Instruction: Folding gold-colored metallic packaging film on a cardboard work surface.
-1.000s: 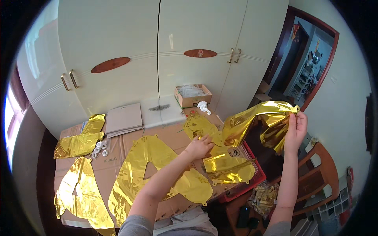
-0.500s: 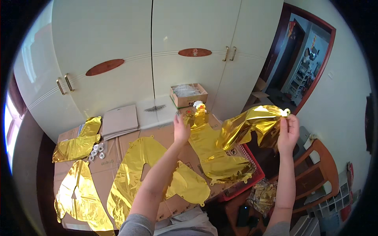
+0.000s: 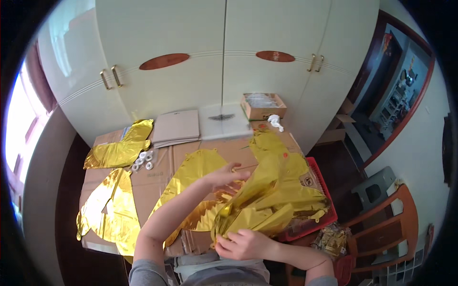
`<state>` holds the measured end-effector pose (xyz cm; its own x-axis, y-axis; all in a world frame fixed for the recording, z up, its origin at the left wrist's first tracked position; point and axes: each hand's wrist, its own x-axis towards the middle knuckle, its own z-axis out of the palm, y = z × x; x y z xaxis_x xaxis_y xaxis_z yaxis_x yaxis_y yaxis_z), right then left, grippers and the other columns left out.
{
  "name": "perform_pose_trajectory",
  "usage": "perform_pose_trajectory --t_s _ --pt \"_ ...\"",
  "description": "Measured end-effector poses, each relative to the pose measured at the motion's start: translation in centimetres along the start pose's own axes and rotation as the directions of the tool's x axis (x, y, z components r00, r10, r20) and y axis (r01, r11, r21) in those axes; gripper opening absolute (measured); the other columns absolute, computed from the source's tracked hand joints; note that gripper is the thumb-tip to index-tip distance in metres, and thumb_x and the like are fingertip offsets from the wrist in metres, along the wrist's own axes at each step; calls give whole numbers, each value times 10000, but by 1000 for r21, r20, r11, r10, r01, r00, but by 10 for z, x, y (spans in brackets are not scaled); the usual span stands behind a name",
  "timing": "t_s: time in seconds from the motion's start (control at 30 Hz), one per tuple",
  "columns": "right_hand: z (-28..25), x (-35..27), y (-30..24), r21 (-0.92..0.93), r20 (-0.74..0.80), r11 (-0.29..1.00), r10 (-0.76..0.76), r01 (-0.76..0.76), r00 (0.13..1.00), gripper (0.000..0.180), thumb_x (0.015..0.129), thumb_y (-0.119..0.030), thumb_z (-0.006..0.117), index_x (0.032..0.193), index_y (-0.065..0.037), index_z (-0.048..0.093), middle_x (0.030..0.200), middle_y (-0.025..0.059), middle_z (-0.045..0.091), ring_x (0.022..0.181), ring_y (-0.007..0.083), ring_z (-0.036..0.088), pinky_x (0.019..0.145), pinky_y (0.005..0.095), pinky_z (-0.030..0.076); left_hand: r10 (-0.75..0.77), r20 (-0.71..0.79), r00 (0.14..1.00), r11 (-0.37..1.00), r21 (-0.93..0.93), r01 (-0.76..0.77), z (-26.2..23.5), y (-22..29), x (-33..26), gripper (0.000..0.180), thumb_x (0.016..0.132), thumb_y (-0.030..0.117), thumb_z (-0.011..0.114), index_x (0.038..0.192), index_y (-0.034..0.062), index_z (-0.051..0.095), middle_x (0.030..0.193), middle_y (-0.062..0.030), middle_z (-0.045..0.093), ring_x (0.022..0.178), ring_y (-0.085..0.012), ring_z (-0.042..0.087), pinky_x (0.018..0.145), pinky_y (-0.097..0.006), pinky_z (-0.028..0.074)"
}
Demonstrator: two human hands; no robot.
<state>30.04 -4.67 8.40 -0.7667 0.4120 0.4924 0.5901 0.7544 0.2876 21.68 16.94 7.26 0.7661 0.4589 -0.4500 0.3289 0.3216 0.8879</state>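
Observation:
My right hand pinches the near end of a flat, crumpled gold foil balloon close to the table's front edge. The balloon stretches up and away over another gold foil balloon on the right. My left hand hovers at the held foil's left side, fingers apart; whether they touch it I cannot tell. Under my left forearm lies an arch-shaped gold foil balloon, partly hidden. Two further gold foil pieces, one at the near left and one at the far left, lie flat on the cardboard.
White ribbon rolls sit beside the far-left foil. Behind are stacked cardboard sheets, a white box, an open carton and crumpled white material. At right stand a red crate and a wooden chair.
My right hand has swung the foil balloon from the right down to the table's front middle. My left hand has come nearer. The white material now lies beside the carton; the view has shifted.

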Motion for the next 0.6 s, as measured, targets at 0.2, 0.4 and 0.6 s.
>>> perform_pose_trajectory --t_s 0.2,0.4,0.6 --pt "30 9 -42 160 82 987 1 -14 997 174 803 -199 620 973 -166 633 969 -39 639 756 76 602 535 199 372 106 -159 982 937 345 -45 13 -33 -31 793 847 191 736 1499 92 295 1174 -168 607 808 -175 636 650 -286 554" --pt "32 17 -56 194 54 978 62 -71 997 195 800 -191 618 990 -155 640 961 -34 627 728 72 563 535 206 385 577 -203 791 797 355 -489 -20 -69 -23 661 872 8 615 1472 177 392 964 -61 607 671 -120 599 568 -258 497" --pt "51 15 -71 180 119 965 173 -192 978 292 789 -214 652 1081 -203 664 1069 -38 643 847 73 602 595 201 440 473 -517 714 876 365 -316 -77 -75 -58 557 863 -10 583 1379 173 482 893 -60 600 734 -149 615 662 -310 511"
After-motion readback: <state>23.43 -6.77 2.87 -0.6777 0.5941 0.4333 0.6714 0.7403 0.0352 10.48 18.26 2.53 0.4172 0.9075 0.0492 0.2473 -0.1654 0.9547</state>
